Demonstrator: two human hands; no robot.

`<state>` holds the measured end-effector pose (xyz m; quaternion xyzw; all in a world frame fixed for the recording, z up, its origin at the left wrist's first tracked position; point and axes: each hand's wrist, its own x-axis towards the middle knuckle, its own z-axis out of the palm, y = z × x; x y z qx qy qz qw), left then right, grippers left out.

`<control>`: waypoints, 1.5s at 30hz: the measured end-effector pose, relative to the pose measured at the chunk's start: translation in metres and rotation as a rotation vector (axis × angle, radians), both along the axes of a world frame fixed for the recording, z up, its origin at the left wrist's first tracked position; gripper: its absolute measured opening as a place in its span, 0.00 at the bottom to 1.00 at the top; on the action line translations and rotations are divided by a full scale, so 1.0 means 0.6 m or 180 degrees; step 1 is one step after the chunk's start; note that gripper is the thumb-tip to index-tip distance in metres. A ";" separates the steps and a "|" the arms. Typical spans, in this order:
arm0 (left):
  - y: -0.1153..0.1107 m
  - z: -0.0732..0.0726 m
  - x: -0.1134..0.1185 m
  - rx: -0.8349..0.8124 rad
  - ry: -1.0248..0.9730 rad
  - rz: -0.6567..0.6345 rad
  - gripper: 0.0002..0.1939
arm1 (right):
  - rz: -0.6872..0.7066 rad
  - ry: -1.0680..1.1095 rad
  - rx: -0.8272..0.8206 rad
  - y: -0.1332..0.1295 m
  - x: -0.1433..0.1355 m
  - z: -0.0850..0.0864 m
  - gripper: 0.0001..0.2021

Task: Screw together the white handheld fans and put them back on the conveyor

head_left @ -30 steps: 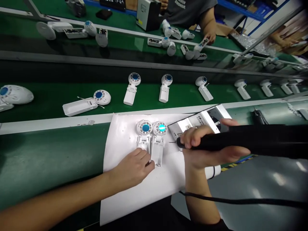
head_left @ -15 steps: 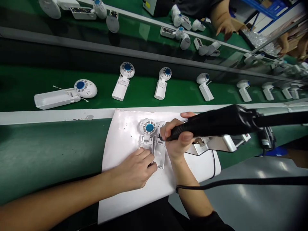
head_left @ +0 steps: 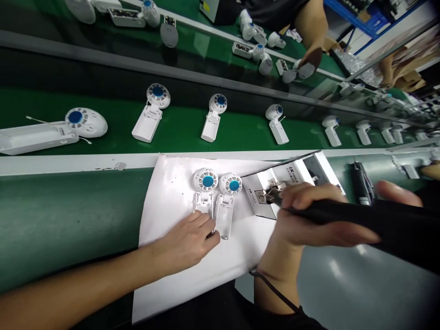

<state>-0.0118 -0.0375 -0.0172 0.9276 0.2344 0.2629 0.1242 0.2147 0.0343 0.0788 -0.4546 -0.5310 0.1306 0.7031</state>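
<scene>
On the white sheet (head_left: 165,270) lie two small white handheld fans side by side, each with a round slotted head and blue centre. My left hand (head_left: 192,236) has its fingers closed around the lower handle of the left fan (head_left: 206,181), hiding that end. The right fan (head_left: 230,184) lies just beside it, its handle showing an open hollow. My right hand (head_left: 299,220) grips a black electric screwdriver (head_left: 330,215), blurred at its rear. The screwdriver's tip is at the metal pick-up point of a white screw feeder (head_left: 261,183), partly covered by my fingers.
Several similar fans stand along the green conveyor belt (head_left: 185,133) beyond the white rail (head_left: 79,164). A dark tool (head_left: 360,183) lies right of the feeder. Across the glass partition, a co-worker's arm (head_left: 311,27) reaches over more white parts. A black cord (head_left: 275,288) crosses my right forearm.
My right hand has swung the screwdriver right, from the right fan to the screw feeder, uncovering that fan. My left hand keeps its hold. The belt's fans appear farther left.
</scene>
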 end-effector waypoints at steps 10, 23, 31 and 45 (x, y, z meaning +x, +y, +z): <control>0.000 -0.004 0.002 -0.0034 0.0026 -0.0010 0.05 | 0.0766 0.0509 0.0246 -0.009 -0.021 -0.002 0.23; -0.001 0.001 0.003 -0.0092 0.0073 0.0029 0.06 | 0.1234 0.0837 -0.0281 0.014 -0.051 -0.062 0.21; -0.003 -0.007 -0.003 -0.0038 0.0109 0.0021 0.05 | 0.1184 0.0921 -0.0141 0.006 -0.068 -0.083 0.20; -0.003 -0.006 0.001 -0.0058 0.0058 -0.0007 0.07 | 0.0099 0.0231 0.0421 0.000 0.031 0.014 0.25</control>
